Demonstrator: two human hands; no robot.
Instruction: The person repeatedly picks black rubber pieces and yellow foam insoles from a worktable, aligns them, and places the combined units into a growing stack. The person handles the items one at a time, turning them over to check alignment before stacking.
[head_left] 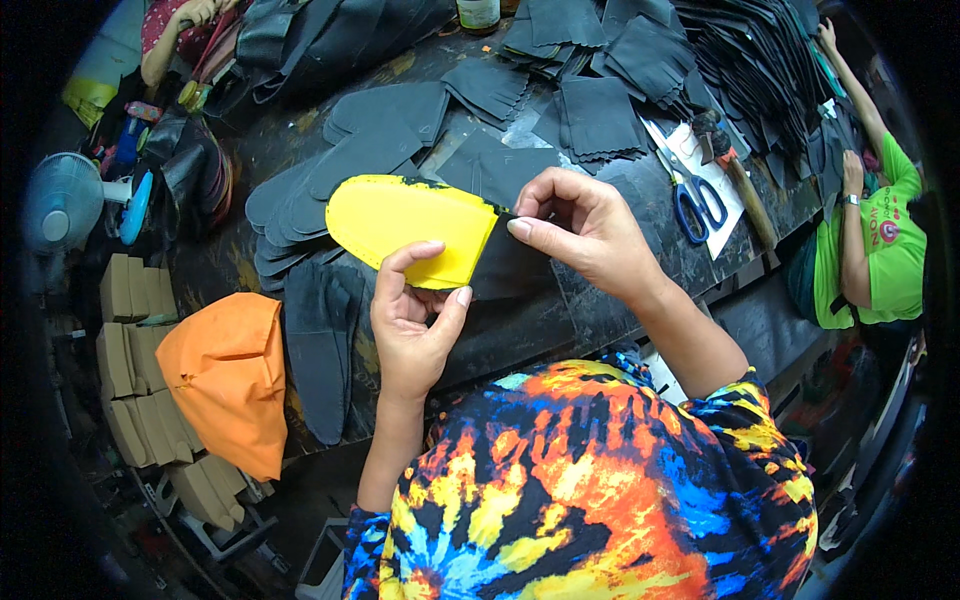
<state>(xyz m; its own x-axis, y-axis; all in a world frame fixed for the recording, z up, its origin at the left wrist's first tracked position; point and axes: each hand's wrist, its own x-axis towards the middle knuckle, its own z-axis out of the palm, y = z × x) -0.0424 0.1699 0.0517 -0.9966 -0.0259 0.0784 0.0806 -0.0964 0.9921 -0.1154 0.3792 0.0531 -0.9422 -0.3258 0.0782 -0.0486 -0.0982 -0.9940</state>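
Note:
A rounded yellow piece (405, 225) with a stitched edge and black material along its rim is held up over the dark worktable. My left hand (412, 325) grips its lower edge, fingers on the yellow face and thumb near the bottom corner. At its straight right end, my right hand (590, 235) pinches a black edge between thumb and forefinger, the other fingers curled. A black flap (512, 258) shows below that pinch; whether it belongs to the yellow piece I cannot tell. Black rounded cut pieces (290, 205) lie stacked behind and left of my hands.
Blue-handled scissors (690, 205) and a wooden-handled hammer (748, 195) lie at the right. More black pieces (600, 115) cover the table's far side. Orange cloth (235, 375) drapes beside tan blocks (130, 360) at left, near a fan (65, 200). A green-shirted person (890, 240) works at right.

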